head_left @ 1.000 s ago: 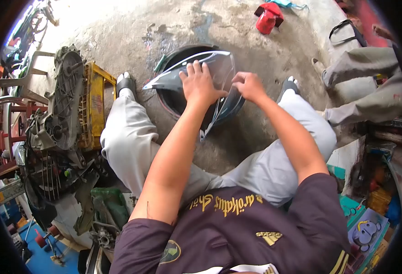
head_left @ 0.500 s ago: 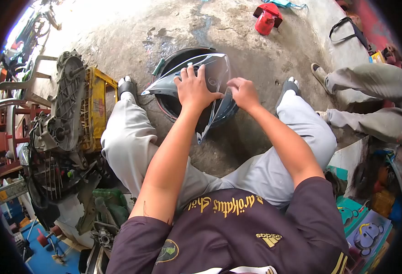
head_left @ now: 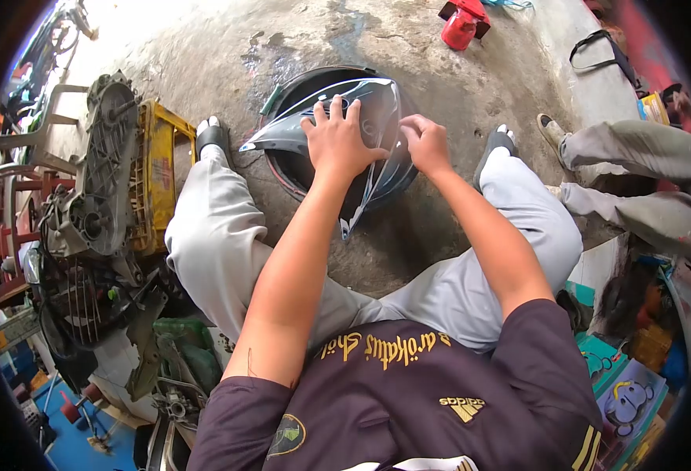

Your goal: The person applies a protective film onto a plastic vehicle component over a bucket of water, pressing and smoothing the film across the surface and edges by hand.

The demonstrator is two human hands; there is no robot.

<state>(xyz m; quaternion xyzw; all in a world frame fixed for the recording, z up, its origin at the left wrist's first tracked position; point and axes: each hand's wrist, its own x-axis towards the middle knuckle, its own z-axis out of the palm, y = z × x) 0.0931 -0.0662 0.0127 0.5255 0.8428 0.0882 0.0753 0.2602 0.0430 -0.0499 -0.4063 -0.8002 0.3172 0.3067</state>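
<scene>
The left hand [head_left: 341, 145] is laid flat on the panel [head_left: 377, 118], fingers spread, thumb stretched toward 3 o'clock; it is pressed against the face and not closed round anything. The right hand [head_left: 426, 147] is held at the panel's 3 o'clock edge with fingers bent; whether the edge is pinched or only touched cannot be told. The panel is seen just off frame centre toward 12 o'clock, laid over a dark round tub [head_left: 298, 88] on the floor [head_left: 204, 63]. It is roughly triangular, glossy and grey; pale, shiny edging is seen, with points at about 9 and 6 o'clock and a clearer-looking part by the right hand. A faint round mark is shown between the hands. On the shirt [head_left: 416, 377], toward 6 o'clock, "adidas" can be read upside down at 5 o'clock, under a gold logo; the large gold lettering is inverted and only partly legible. A round badge is worn nearer 7 o'clock; its text is too small to be read.
</scene>
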